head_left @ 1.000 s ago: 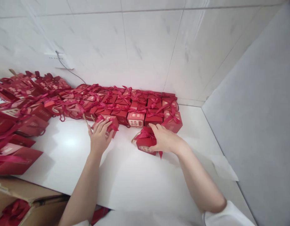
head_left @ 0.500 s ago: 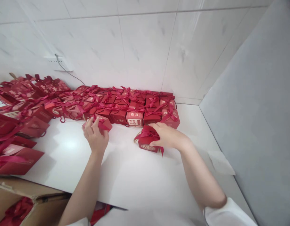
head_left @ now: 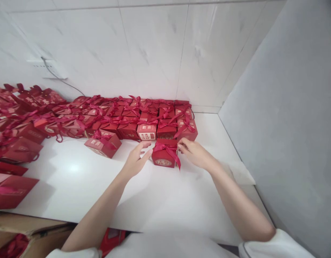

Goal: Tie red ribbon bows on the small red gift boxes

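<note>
A dark red gift box (head_left: 164,158) with a ribbon bow and a round gold print stands upright on the white table in front of me. My left hand (head_left: 138,158) is at its left side, thumb and fingers apart, the thumb close to the box's edge. On the right side, my right hand (head_left: 191,152) has its fingers curled and pinched at the thin gold cord (head_left: 177,153) of this box. A second red gift box (head_left: 103,144) with a bow lies askew further left, touched by neither hand.
Rows of ribboned red gift boxes (head_left: 127,129) line the tiled wall, and more stand along the left side. An open cardboard carton (head_left: 48,238) holding red material is at the lower left. A grey panel (head_left: 286,107) bounds the table on the right.
My left hand has let go of the askew gift box and moved right, beside the dark red one. My right hand has shifted from the box's top to its right side. The view has shifted slightly.
</note>
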`<move>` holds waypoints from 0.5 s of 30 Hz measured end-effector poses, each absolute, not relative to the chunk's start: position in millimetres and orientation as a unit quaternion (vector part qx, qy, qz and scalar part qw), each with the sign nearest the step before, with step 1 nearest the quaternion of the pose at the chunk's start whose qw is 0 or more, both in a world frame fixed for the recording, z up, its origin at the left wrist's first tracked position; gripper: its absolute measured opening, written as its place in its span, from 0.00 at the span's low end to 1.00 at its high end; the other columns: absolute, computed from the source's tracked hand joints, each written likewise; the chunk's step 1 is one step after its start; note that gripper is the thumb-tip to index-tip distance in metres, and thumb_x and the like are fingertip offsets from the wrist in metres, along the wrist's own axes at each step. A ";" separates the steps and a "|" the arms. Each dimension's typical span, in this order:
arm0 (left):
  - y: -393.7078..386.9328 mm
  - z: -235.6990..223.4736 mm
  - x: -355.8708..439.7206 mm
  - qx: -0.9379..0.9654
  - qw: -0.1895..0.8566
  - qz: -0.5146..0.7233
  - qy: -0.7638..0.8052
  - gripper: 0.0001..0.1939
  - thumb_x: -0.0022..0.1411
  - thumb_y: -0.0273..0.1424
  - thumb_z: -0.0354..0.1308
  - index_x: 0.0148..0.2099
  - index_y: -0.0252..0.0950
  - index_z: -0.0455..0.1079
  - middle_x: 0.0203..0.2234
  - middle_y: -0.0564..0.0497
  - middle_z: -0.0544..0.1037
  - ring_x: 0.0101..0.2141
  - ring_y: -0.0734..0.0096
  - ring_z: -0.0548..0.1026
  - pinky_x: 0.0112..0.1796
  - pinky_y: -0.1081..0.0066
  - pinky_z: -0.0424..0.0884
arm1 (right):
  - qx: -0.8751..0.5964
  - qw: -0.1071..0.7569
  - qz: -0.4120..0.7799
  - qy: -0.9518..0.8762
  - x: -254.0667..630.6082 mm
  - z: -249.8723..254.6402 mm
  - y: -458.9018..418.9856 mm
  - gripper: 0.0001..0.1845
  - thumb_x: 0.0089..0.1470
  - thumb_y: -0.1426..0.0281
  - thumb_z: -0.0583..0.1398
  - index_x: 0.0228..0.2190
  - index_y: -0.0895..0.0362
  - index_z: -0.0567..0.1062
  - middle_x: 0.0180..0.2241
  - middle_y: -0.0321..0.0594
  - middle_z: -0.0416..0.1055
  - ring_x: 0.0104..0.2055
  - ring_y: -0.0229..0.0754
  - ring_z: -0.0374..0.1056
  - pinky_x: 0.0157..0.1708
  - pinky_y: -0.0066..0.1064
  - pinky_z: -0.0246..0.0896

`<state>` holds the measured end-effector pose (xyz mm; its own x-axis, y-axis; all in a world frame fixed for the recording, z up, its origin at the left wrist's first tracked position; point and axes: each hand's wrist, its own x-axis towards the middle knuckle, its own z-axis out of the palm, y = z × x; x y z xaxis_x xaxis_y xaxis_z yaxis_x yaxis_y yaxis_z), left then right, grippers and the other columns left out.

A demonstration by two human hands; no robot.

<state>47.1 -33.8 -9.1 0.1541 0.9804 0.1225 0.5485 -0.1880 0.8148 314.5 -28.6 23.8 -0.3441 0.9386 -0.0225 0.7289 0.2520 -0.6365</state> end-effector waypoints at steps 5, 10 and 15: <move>-29.5 -12.5 52.6 0.636 0.388 0.313 0.590 0.17 0.60 0.47 0.56 0.32 0.37 0.69 0.24 0.53 0.75 0.27 0.69 0.73 0.32 0.70 0.68 | -0.513 0.271 0.401 -0.709 307.0 -2.5 -54.4 0.12 0.64 0.60 0.49 0.37 0.53 0.68 0.34 0.37 0.74 0.33 0.41 0.69 0.36 0.31 0.63; -43.5 15.5 47.3 0.667 0.317 0.285 0.611 0.18 0.61 0.46 0.56 0.29 0.38 0.69 0.20 0.57 0.71 0.18 0.76 0.61 0.22 0.73 0.56 | -0.492 0.326 0.444 -0.674 304.3 -6.6 -75.0 0.08 0.62 0.63 0.54 0.36 0.54 0.67 0.32 0.37 0.74 0.32 0.39 0.70 0.36 0.31 0.65; -67.7 38.6 56.1 0.729 0.255 0.272 0.574 0.14 0.64 0.42 0.55 0.31 0.40 0.72 0.25 0.54 0.75 0.23 0.73 0.66 0.26 0.72 0.61 | -0.514 0.346 0.236 -0.749 291.5 1.2 -78.8 0.11 0.62 0.65 0.56 0.44 0.54 0.69 0.41 0.45 0.73 0.44 0.46 0.71 0.45 0.39 0.67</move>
